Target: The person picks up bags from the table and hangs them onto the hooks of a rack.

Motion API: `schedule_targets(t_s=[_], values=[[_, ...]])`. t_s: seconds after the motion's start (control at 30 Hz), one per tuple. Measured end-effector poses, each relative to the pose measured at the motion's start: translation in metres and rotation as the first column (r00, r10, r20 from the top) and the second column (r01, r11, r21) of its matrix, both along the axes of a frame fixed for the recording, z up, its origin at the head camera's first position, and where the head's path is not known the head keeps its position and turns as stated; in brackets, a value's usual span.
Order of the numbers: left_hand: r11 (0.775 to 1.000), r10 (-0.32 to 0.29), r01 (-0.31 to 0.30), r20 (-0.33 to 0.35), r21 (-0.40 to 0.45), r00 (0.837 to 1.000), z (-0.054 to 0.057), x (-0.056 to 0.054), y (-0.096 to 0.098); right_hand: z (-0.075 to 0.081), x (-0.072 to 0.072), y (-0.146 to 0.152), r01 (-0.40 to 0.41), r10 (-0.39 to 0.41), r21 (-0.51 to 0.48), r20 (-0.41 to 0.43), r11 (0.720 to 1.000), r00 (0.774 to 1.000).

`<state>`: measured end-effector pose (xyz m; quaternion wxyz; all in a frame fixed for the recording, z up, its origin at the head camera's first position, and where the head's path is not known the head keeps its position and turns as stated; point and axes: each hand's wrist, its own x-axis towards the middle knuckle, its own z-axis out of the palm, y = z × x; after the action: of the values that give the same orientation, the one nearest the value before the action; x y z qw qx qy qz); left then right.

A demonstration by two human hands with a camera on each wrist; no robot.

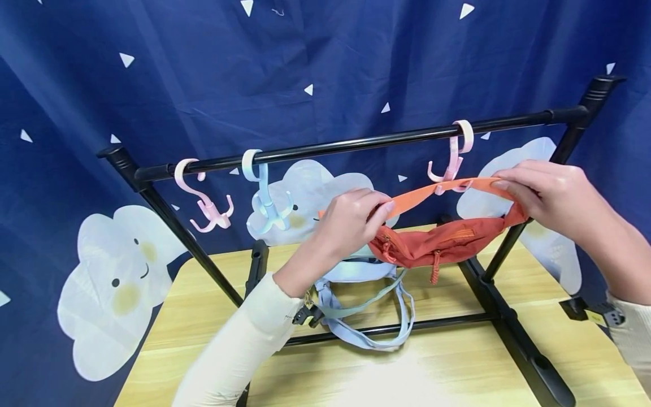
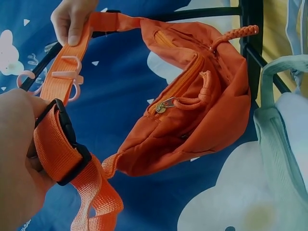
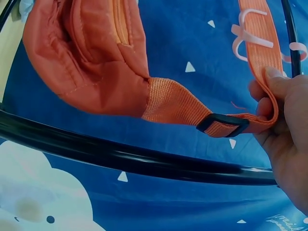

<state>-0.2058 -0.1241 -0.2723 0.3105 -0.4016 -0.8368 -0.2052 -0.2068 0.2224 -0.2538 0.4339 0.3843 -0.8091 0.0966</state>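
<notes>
An orange-red waist bag (image 1: 441, 244) hangs beneath its orange strap (image 1: 419, 195), its zippers and cord pulls facing the head camera. My left hand (image 1: 352, 221) grips the strap close to a black buckle (image 2: 67, 130), which shows in the left wrist view with a loose strap end dangling below. My right hand (image 1: 551, 192) pinches the strap's other side between thumb and fingers, near a black slider (image 3: 222, 125). Between both hands, the strap lies against the prongs of a pink hook (image 1: 452, 158) that hangs from the rack's bar.
The black rack bar (image 1: 351, 146) spans the view. Another pink hook (image 1: 205, 203) and a light blue hook (image 1: 267, 198) hang on its left part. Light blue straps (image 1: 363, 339) and a pale green strap (image 1: 363, 308) show below my left hand, above the wooden table (image 1: 432, 367).
</notes>
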Motion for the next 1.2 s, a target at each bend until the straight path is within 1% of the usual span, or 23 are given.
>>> schedule_targets(t_s=[0.33, 0.6, 0.87, 1.03, 1.2], values=[[1.0, 0.002, -0.003, 0.06, 0.02, 0.998, -0.009, -0.001, 0.007, -0.008, 0.002, 0.002, 0.021, -0.019, -0.038, 0.036, 0.999, 0.999], [0.998, -0.036, 0.028, 0.137, 0.062, 0.99, -0.017, -0.002, 0.015, -0.015, 0.002, 0.005, 0.022, -0.023, -0.035, -0.007, 0.999, 1.0], [0.995, -0.058, 0.037, 0.223, 0.098, 0.973, -0.026, -0.003, 0.021, -0.025, 0.002, 0.006, 0.026, -0.022, -0.095, 0.047, 0.995, 0.999], [0.994, -0.056, 0.03, 0.25, 0.106, 0.967, -0.031, -0.002, 0.027, -0.028, 0.005, 0.006, 0.039, -0.029, -0.13, 0.08, 0.991, 0.996], [0.992, -0.06, 0.028, 0.269, 0.123, 0.961, -0.032, -0.001, 0.031, -0.029, 0.008, 0.007, 0.079, -0.065, -0.14, 0.1, 0.987, 0.993]])
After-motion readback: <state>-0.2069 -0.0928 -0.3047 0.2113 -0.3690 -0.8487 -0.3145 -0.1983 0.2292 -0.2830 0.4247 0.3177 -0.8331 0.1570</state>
